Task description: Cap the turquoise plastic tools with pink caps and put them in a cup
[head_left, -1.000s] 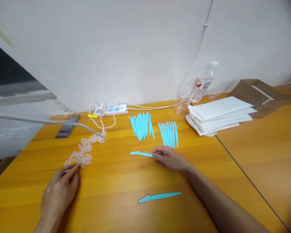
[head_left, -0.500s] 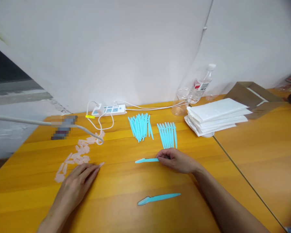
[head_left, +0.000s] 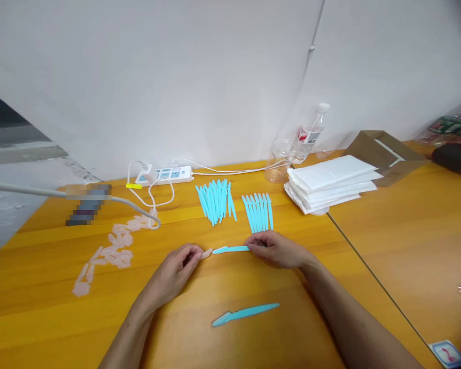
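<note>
My left hand (head_left: 182,266) pinches a small translucent pinkish blade cap (head_left: 207,253) between thumb and fingertips. Just to its right, my right hand (head_left: 274,248) grips the handle end of a light-blue eyebrow razor (head_left: 230,249), whose blade end points left. A narrow gap seems to lie between cap and blade. Nearer to me, another blue razor (head_left: 246,313) lies alone on the table. Beyond my hands sit a heaped pile of blue razors (head_left: 215,201) and a neat row of blue razors (head_left: 258,211). Loose pinkish caps (head_left: 117,249) are scattered at the left.
A power strip (head_left: 172,175) with white cables lies by the wall, and a cable crosses above the table at left. At the back right are a plastic cup (head_left: 278,166), a bottle (head_left: 311,136), stacked white packets (head_left: 332,179) and an open cardboard box (head_left: 392,154).
My left hand has moved right, carrying the cap from beside the loose caps to the razor's blade end. My right hand still holds the razor in much the same place. The view has shifted slightly.
</note>
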`<state>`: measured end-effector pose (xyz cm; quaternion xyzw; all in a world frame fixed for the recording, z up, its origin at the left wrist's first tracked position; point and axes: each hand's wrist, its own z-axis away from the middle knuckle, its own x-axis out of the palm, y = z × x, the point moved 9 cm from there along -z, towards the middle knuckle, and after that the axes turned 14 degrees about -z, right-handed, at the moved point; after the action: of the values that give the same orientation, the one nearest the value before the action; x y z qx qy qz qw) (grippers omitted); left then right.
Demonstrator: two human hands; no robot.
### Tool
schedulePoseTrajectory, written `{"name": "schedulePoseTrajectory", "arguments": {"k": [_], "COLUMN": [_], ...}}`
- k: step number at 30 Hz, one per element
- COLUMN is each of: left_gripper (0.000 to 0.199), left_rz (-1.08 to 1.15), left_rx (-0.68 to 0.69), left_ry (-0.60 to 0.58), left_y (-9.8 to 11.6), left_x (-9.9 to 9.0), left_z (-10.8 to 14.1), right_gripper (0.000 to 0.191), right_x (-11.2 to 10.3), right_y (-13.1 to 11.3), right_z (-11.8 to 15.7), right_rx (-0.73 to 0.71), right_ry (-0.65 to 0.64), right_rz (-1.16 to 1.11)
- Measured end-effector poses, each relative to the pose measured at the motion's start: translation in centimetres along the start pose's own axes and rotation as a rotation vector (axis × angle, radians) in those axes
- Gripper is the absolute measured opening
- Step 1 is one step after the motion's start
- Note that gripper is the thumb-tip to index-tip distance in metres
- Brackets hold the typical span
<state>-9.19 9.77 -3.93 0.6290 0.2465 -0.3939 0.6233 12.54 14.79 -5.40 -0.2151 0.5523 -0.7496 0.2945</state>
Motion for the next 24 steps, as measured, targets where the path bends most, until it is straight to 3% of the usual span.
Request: {"name": "schedulePoseTrajectory", "arguments": {"k": [10,18,24], "left_gripper": [0.028,0.029,0.030], "left_rz": [0.059,0.073,0.116], "left_rx": [0.039,-0.014,0.011], "left_ry": [-0.037,-0.031,-0.022], "left_y": [1.7,0.3,1.8], "left_x": [0.4,-0.3,0.9], "left_z": [0.4,1.0,0.3], "right_gripper": [0.038,0.038,0.037], "right_x": [0.3,0.1,1.2], "right_y": [-0.3,-0.6,-0.7], "right_z": [0.0,0.2,0.2], "right_rx": [-0.022,-0.027,-0.048], "right_ry": [-0.011,0.009,-0.028], "right_rz": [0.047,0.033,0.063]}}
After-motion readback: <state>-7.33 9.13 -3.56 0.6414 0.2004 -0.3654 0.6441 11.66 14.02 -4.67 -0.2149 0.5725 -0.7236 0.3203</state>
